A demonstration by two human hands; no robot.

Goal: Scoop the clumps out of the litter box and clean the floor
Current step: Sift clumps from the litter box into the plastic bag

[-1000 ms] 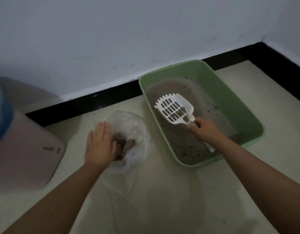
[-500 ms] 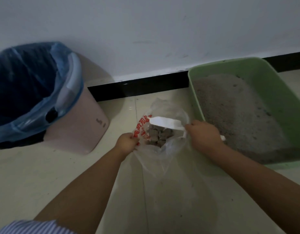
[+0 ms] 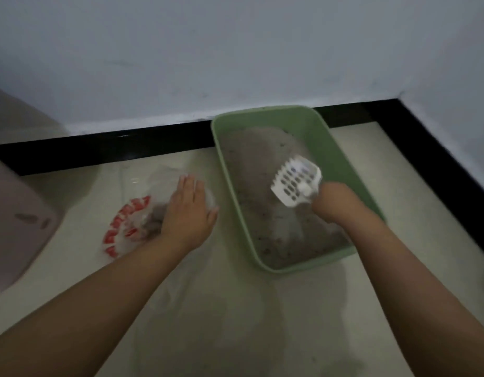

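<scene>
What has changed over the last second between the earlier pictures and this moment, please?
Half a second ago the right hand held the white scoop over the plastic bag; it has now carried it back over the litter in the green litter box. The left hand, which pinched the bag's rim then, now lies flat on the bag. The box, the bag and the pink bin stay on the floor.

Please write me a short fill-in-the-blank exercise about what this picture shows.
1. The right hand holds a white ____ over the litter.
2. The litter box is coloured ____.
3. The left hand rests flat on a clear plastic ____ with red print.

Missing words: scoop; green; bag
</scene>
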